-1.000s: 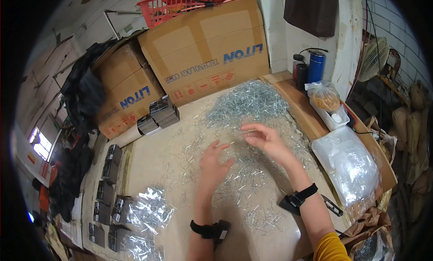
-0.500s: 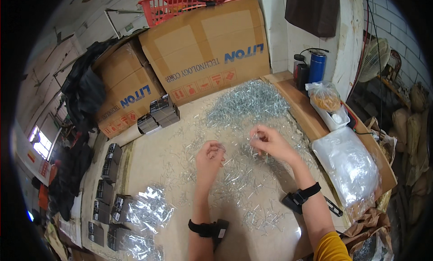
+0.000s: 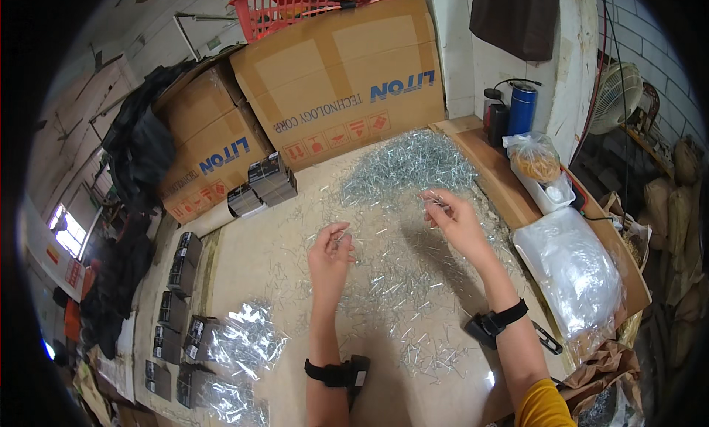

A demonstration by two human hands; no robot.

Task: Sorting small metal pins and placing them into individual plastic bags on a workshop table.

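Note:
A heap of small thin metal pins (image 3: 410, 165) lies at the far side of the pale work table (image 3: 244, 279), and many more are strewn toward me. Over the strewn ones hovers my left hand (image 3: 330, 264), its fingers curled in; thin glints show by the fingertips, too small to name. To its right, just short of the heap, my right hand (image 3: 454, 221) pinches a few of the pins between thumb and fingers. Both hands are raised a little off the table. A looser patch of pins (image 3: 432, 353) lies nearer, between my forearms.
Small dark boxes (image 3: 185, 261) stand along the left edge, beside clear plastic bags (image 3: 247, 342). More dark packs (image 3: 269, 179) sit before two large cartons (image 3: 340, 80). At right are a wooden ledge (image 3: 487, 165), a white tray (image 3: 543, 194), a blue cylinder (image 3: 523, 109) and a plastic-wrapped bundle (image 3: 569, 264).
My right hand has moved away and to the right, up from the strewn pins. My left hand has shifted slightly left, so the hands are farther apart.

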